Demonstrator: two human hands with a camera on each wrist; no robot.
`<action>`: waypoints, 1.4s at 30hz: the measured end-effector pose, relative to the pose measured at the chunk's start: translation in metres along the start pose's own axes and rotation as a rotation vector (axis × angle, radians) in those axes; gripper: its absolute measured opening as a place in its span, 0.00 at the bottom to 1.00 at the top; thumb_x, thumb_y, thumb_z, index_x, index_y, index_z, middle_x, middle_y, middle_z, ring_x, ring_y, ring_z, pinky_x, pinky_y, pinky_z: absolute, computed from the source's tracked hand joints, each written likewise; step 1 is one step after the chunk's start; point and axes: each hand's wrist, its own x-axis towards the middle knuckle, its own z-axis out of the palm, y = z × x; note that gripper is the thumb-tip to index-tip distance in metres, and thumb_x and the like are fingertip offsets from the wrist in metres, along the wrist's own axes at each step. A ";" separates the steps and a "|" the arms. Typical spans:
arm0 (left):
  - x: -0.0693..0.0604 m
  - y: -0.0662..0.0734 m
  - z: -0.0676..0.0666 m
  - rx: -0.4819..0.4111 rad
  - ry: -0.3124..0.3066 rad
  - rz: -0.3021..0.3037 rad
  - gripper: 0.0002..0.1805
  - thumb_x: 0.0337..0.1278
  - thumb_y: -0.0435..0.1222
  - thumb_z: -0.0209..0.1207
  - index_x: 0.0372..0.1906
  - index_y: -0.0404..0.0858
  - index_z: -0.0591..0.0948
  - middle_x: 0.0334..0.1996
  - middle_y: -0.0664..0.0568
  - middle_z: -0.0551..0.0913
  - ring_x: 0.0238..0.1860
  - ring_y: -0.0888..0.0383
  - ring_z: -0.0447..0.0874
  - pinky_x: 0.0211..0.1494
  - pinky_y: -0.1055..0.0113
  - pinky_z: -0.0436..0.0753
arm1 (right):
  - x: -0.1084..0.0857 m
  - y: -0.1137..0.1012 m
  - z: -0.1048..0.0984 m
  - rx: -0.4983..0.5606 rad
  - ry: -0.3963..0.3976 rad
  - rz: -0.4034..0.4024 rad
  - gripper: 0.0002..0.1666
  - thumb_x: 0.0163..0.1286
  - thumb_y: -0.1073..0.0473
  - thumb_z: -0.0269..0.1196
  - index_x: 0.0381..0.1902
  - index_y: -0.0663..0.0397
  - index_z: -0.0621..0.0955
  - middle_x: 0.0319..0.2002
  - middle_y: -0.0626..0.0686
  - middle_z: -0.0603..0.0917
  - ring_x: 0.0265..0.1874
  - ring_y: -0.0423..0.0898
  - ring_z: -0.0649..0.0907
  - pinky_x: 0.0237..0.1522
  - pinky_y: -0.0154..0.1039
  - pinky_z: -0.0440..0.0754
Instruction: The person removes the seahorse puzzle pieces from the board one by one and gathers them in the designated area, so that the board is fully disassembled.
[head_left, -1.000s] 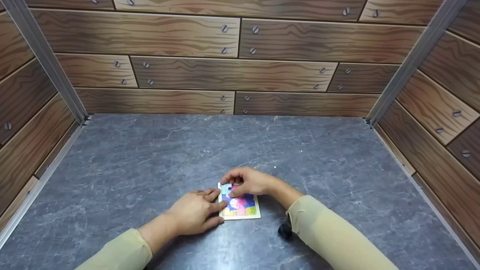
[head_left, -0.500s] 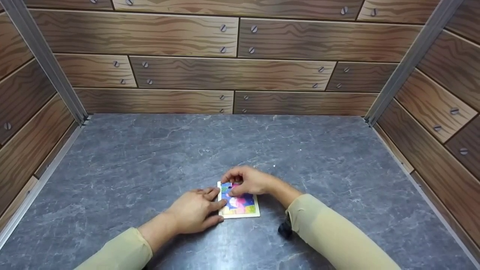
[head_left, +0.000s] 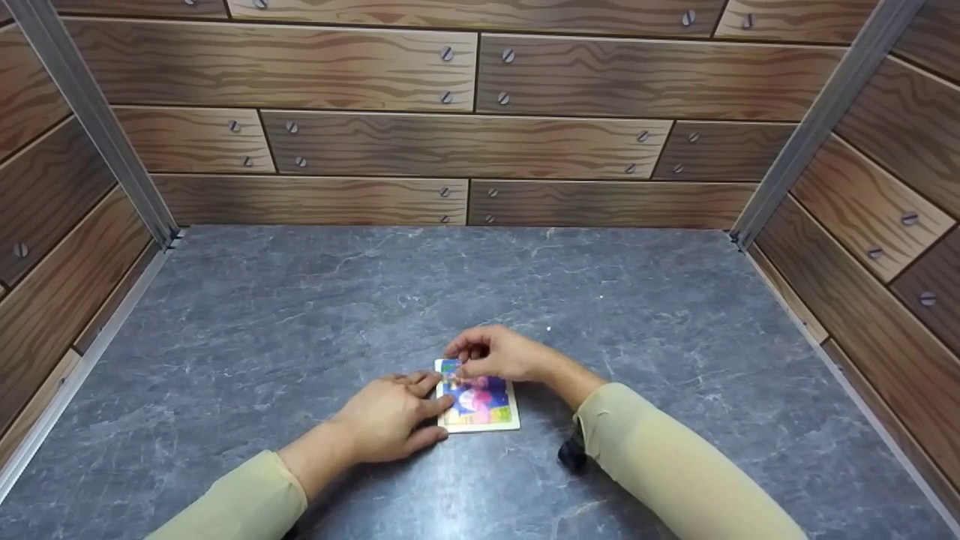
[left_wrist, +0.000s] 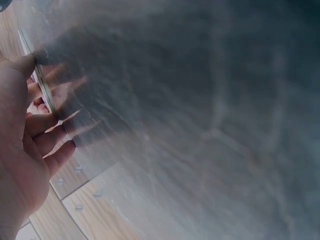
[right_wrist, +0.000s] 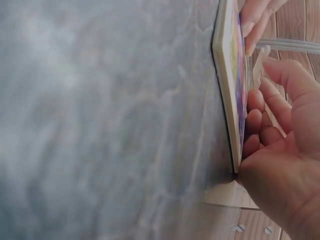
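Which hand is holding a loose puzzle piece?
The right hand: it pinches a pale piece above the board, while the left hand only touches the board's left side.

Puzzle [head_left: 480, 405] wood, smooth; tabletop [head_left: 300, 315] glossy, stone-look; sleeves [head_left: 232, 499] matt cloth.

Two hands [head_left: 388, 418] [head_left: 508, 354], two pale sleeves [head_left: 232, 499] [head_left: 675, 457], one small puzzle board [head_left: 481, 430], one thin piece [right_wrist: 258, 70], two metal posts [head_left: 98, 120] [head_left: 826, 112], three wood-patterned walls [head_left: 375, 142] [head_left: 45, 262] [head_left: 885, 187], one marbled counter [head_left: 300, 300]
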 end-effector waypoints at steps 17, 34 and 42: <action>0.002 0.000 0.000 0.002 -0.007 -0.010 0.28 0.80 0.56 0.55 0.72 0.46 0.81 0.70 0.35 0.78 0.69 0.43 0.80 0.67 0.46 0.80 | -0.013 -0.005 -0.022 -0.026 0.154 -0.081 0.20 0.68 0.60 0.74 0.57 0.56 0.88 0.43 0.52 0.86 0.39 0.43 0.80 0.44 0.36 0.79; 0.002 0.001 -0.002 -0.022 -0.015 -0.029 0.28 0.80 0.56 0.55 0.72 0.46 0.81 0.71 0.35 0.77 0.70 0.42 0.79 0.67 0.45 0.80 | -0.039 0.018 -0.060 -0.085 0.261 -0.055 0.21 0.65 0.62 0.76 0.55 0.61 0.87 0.42 0.56 0.87 0.37 0.45 0.80 0.37 0.32 0.79; 0.002 0.002 -0.003 -0.034 -0.022 -0.026 0.28 0.80 0.55 0.54 0.73 0.46 0.81 0.71 0.35 0.77 0.70 0.42 0.78 0.68 0.45 0.80 | -0.044 0.032 -0.070 -0.066 0.322 -0.047 0.22 0.63 0.66 0.77 0.54 0.66 0.86 0.42 0.60 0.87 0.36 0.45 0.81 0.37 0.30 0.79</action>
